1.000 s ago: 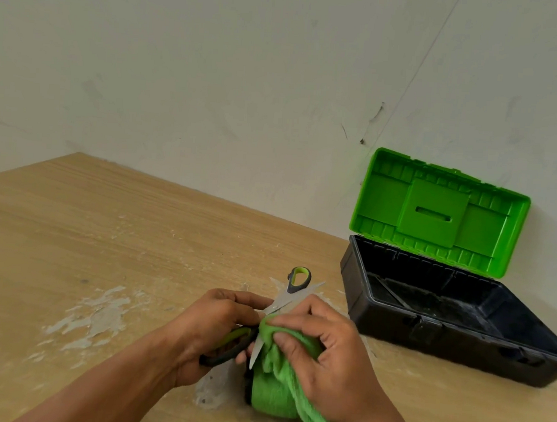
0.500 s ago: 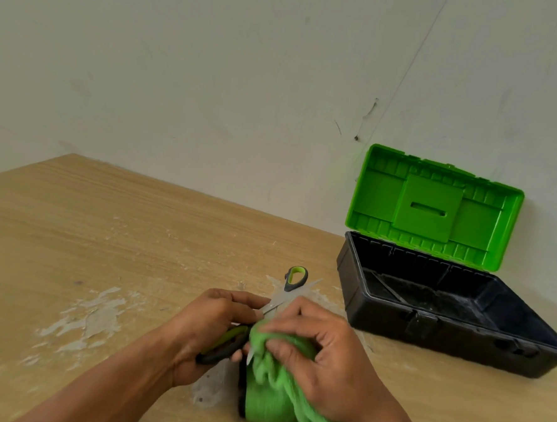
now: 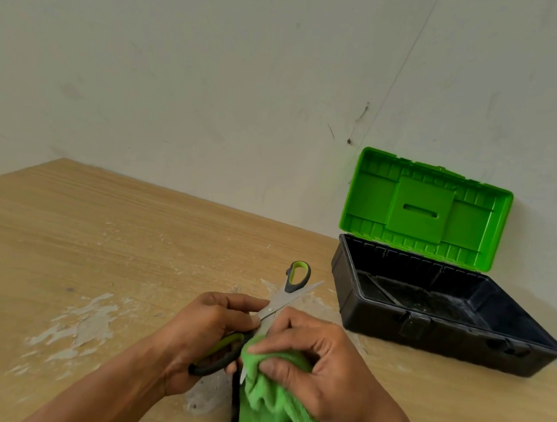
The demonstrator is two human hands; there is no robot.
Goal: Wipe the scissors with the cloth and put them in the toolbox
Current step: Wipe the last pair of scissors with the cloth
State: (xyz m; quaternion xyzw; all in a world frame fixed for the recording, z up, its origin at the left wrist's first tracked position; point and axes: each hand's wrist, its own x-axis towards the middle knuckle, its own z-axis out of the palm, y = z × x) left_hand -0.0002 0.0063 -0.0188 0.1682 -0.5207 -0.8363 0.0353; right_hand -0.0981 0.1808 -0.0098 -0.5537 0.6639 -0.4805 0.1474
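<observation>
The scissors (image 3: 294, 285) have grey-and-green handles and are spread open above the wooden table. My left hand (image 3: 198, 333) grips their lower handle, and the other handle loop points up and away. My right hand (image 3: 323, 360) holds the green cloth (image 3: 268, 402) bunched around the lower blade, whose tip sticks out below the fingers. The upper blade points right toward the toolbox (image 3: 433, 331), a black box with its green lid (image 3: 424, 210) standing open against the wall.
The wooden table (image 3: 112, 239) has patches of flaked white residue at the left and around my hands. A white wall runs close behind the table and the toolbox. The toolbox inside looks dusty, with a divider ridge.
My right hand has slid the cloth down along the lower blade toward me. The left hand's grip on the handle is the same. The view has shifted slightly.
</observation>
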